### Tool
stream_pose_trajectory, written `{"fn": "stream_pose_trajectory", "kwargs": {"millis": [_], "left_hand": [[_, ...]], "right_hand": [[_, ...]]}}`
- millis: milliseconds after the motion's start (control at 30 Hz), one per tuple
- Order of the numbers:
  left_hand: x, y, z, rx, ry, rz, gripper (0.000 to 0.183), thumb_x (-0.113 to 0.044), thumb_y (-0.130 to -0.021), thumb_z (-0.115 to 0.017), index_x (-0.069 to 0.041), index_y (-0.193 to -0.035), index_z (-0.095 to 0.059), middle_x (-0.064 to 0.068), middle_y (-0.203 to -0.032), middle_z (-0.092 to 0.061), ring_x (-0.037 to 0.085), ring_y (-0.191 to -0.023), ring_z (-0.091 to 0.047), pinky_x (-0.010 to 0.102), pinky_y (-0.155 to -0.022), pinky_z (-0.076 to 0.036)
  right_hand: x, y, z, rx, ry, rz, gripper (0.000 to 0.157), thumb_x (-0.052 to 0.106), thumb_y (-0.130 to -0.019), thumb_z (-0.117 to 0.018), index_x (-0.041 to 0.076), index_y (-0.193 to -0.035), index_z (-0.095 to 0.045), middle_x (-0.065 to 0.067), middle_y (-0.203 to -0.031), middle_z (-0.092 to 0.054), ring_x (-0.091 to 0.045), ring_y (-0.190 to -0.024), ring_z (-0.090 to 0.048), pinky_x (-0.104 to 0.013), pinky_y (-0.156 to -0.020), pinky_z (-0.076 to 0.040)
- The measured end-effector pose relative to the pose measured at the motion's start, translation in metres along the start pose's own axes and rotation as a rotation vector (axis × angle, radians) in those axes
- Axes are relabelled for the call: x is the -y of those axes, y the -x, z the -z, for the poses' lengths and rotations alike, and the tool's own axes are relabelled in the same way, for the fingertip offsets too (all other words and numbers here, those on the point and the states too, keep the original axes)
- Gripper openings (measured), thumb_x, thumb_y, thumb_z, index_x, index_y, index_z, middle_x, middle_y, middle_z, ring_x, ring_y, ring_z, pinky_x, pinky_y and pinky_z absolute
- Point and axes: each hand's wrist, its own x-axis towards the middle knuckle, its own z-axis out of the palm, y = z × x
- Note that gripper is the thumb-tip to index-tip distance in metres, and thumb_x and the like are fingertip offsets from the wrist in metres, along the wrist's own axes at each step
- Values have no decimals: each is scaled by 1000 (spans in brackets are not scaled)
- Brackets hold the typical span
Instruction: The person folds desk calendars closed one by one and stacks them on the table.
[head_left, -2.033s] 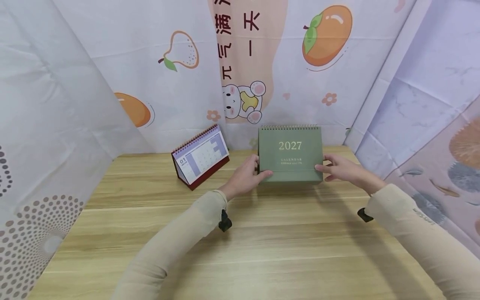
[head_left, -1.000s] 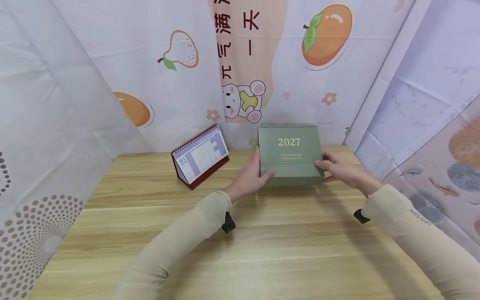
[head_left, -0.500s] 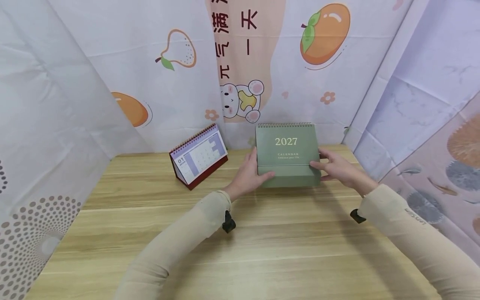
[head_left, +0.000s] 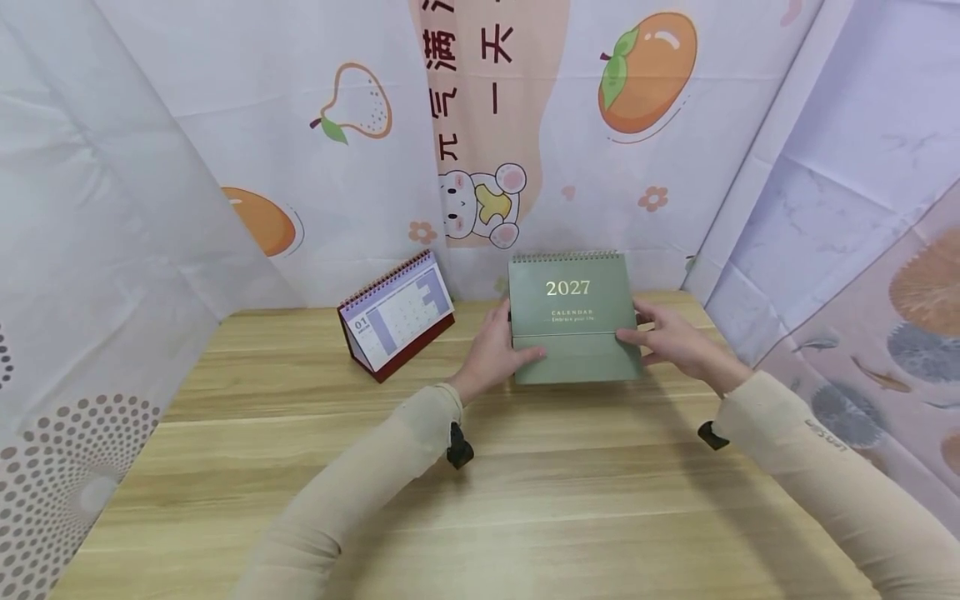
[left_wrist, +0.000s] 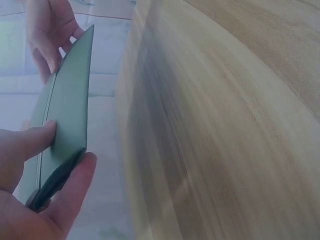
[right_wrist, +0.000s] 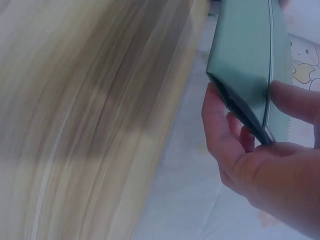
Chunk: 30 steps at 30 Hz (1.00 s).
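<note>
A green spiral-bound desk calendar (head_left: 573, 304) with "2027" in gold is held between both hands near the back of the wooden table (head_left: 480, 500). My left hand (head_left: 495, 350) grips its left edge, thumb on the lower front panel and fingers behind, as the left wrist view also shows. At the right edge my right hand (head_left: 678, 337) pinches it, thumb on the front by the cover's lower edge. Both wrist views show the calendar (right_wrist: 245, 55) as a narrow wedge, apart from the tabletop. Its back is mostly hidden.
To the left stands a second desk calendar (head_left: 397, 312), white and purple with a dark red base, angled on the table. Printed cloth (head_left: 360, 192) hangs behind the table, and more cloth (head_left: 847, 217) hangs along the right side.
The green calendar has shifted slightly left and its lower panel has swung nearly level with the cover, so it looks flatter. Both hands keep hold. The purple calendar stays put.
</note>
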Motion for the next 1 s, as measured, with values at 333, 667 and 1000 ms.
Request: {"fn": "stream_pose_trajectory", "kwargs": {"millis": [333, 667, 1000], "left_hand": [[0, 0, -5, -46, 2, -27, 98, -24, -77, -92, -8, -154, -34, 14, -136, -52, 26, -125, -47, 43, -110, -39], [1, -2, -5, -18, -3, -20, 99, -23, -78, -91, -8, -156, -31, 14, -136, -51, 26, -125, -48, 43, -111, -39], [-2, -3, -8, 48, 1, 8, 99, -15, -83, -86, -4, -159, -23, 20, -136, -49, 29, -122, -49, 42, -111, -40]], "right_hand": [[1, 0, -7, -27, 37, 44, 80, 1, -99, -62, 5, -162, -13, -32, -126, -46, -31, -101, -62, -47, -77, -59], [1, -2, -7, -58, 45, 50, 88, 0, -98, -64, 6, -163, -5, -34, -125, -49, -29, -96, -64, -46, -74, -60], [-4, -3, -1, -37, 91, 39, 91, 0, -99, -62, 6, -162, 3, -39, -127, -48, -37, -101, -63, -47, -72, -60]]}}
